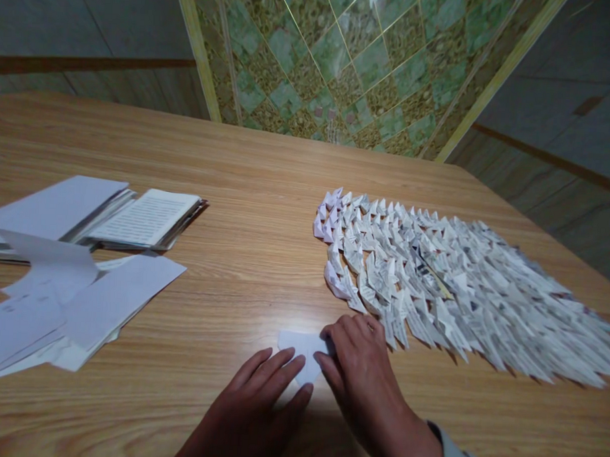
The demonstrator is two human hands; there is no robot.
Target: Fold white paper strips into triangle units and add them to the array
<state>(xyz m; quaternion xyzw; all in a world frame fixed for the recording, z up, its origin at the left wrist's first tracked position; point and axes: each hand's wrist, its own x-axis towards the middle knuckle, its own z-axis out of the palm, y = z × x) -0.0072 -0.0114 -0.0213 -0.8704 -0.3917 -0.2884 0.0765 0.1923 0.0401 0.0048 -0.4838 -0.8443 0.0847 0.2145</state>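
Note:
A small folded piece of white paper (pixel 307 363) lies on the table at the front, partly covered by my fingers. My left hand (pixel 264 394) rests on its left side, the fingers stretched out and lying flat, with the thumb near the lower point. At the right edge, my right hand (pixel 363 367) has thumb and fingers closed on the paper. Just beyond that hand stand many folded paper boats (pixel 413 272) in close rows, most of printed paper. Several plain white boats (pixel 328 216) sit at the left end of the rows.
On the left lie loose white sheets (pixel 127 299), one of them curling up. Behind them are a stack topped with blank paper (pixel 70 203) and a stack of printed pages (pixel 148 218). The wooden table (pixel 237 166) reaches back toward a green tiled panel (pixel 335 63).

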